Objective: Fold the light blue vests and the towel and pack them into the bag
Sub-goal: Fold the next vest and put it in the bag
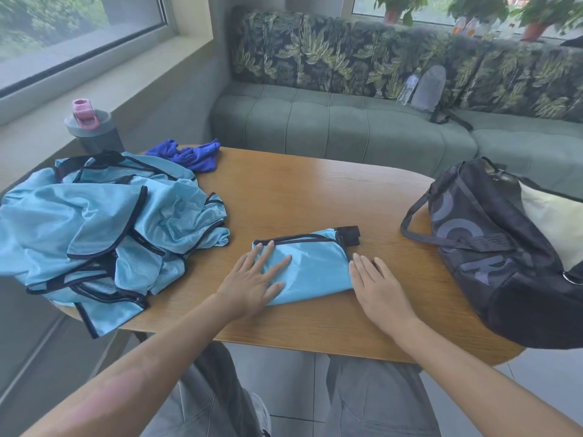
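**One vest folded, a whole pile waiting**

While the person sits at the wooden table [315, 190], one folded vest [312, 266] lies flat in front of them, near the 6 o'clock edge of the table. The left hand [255, 282] presses on the left part of this vest with straight, spread fingers; it grips nothing. The right hand [378, 285] rests flat just beside the right edge of the vest, fingers also straight, and I cannot tell if it touches the cloth.

As I judge it, the task is only at its beginning. One vest is folded but not yet packed. At about 9 o'clock a big pile of light blue vests [104, 222] is crumpled and hangs partly over the table edge. The dark blue towel [192, 156] lies unfolded at about 11 o'clock, behind the pile. The dark bag [504, 253] stands at 3 o'clock, partly over the table edge; something pale shows at its top, but what is inside I cannot see.

The table top is oval, with light brown wood grain. A grey bottle [94, 130] with a pink cap stands at 10 o'clock by the window sill. Behind the table, at 12 o'clock, runs a green sofa [347, 127] with leaf-pattern cushions, and potted plants [397, 7] stand at the window above it.
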Demonstrator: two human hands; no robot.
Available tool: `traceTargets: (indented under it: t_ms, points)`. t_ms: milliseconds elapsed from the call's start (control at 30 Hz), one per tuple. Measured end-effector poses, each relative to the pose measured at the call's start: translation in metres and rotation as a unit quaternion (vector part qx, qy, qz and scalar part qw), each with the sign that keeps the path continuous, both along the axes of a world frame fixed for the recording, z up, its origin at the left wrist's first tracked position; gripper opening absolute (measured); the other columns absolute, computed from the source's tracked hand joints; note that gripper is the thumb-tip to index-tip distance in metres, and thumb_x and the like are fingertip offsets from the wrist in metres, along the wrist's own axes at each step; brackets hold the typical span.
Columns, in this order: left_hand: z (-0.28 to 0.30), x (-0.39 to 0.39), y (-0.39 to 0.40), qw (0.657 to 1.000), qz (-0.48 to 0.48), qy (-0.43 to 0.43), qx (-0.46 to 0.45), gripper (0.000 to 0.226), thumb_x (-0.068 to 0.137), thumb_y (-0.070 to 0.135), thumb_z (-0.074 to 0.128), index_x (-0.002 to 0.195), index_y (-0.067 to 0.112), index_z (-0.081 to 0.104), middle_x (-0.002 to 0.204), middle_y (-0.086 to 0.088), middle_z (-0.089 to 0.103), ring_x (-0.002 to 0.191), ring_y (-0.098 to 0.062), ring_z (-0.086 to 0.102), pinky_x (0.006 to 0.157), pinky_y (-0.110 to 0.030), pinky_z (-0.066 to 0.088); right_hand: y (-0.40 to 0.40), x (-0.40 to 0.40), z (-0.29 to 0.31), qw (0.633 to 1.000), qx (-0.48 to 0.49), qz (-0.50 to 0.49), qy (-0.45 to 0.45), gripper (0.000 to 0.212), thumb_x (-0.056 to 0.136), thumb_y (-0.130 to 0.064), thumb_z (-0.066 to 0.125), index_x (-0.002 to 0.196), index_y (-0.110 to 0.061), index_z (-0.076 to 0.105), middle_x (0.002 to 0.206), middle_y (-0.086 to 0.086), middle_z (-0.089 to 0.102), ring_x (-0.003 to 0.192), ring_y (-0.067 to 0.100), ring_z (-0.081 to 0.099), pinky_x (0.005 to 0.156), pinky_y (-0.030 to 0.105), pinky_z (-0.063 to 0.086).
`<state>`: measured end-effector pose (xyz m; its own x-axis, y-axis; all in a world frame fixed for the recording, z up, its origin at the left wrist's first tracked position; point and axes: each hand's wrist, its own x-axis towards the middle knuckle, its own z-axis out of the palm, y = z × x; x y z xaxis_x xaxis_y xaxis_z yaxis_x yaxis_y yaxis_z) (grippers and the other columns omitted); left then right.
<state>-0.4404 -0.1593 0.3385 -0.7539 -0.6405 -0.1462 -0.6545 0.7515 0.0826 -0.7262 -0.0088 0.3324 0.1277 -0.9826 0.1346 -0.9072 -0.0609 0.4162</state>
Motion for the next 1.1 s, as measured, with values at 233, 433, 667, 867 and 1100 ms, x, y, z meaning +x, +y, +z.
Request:
traceTargets:
  t_ms: [233,433,667,867,1100]
  points:
    - [0.006,-0.005,0.020,0.999,0.039,-0.026,0.003,0.073,0.090,0.066,-0.010,0.159,0.041,-0.017,0.169,-0.012,-0.019,0.156,-0.033,-0.012,0.125,-0.046,0.003,-0.011,-0.024,0.002,1.000,-0.014,0.007,-0.021,0.051,0.095,-0.004,0.030,0.138,0.003,0.056,0.140,0.022,0.058,0.130,0.036,0.054,0.111,0.054,0.042]
    - [0.028,-0.015,0.038,0.994,0.069,-0.067,-0.046,0.089,0.079,0.073,-0.004,0.158,0.037,0.014,0.154,-0.016,0.027,0.131,-0.035,0.035,0.112,-0.045,0.029,-0.026,-0.028,0.018,0.987,-0.019,-0.105,-0.120,0.067,0.094,-0.001,0.051,0.157,-0.011,0.032,0.162,0.015,0.032,0.150,0.032,0.029,0.120,0.048,0.031]
    - [0.023,-0.004,-0.028,0.998,-0.008,0.061,0.033,0.047,0.103,0.045,0.053,0.148,0.043,0.042,0.142,0.002,0.037,0.127,-0.023,0.035,0.111,-0.040,0.034,0.001,0.008,0.029,0.942,-0.096,-0.147,-0.285,0.050,0.100,-0.011,0.053,0.149,-0.009,0.042,0.153,0.009,0.045,0.141,0.026,0.038,0.115,0.043,0.037]
    - [0.025,0.001,-0.007,0.987,0.038,0.134,0.085,0.040,0.103,0.024,0.055,0.143,0.025,0.056,0.122,0.000,0.045,0.092,-0.023,0.058,0.085,-0.039,0.051,0.026,0.069,0.017,0.919,-0.103,-0.074,-0.372,0.033,0.096,-0.013,0.061,0.129,-0.012,0.060,0.130,-0.001,0.061,0.120,0.020,0.053,0.099,0.040,0.049]
    - [0.024,-0.002,0.044,0.967,0.118,0.175,0.144,0.039,0.102,0.027,0.055,0.141,0.023,0.056,0.110,0.001,0.042,0.097,-0.027,0.060,0.089,-0.037,0.051,0.051,0.102,0.001,0.923,-0.084,0.031,-0.374,0.029,0.096,-0.028,0.059,0.122,-0.017,0.065,0.131,-0.003,0.061,0.123,0.017,0.053,0.103,0.031,0.041]
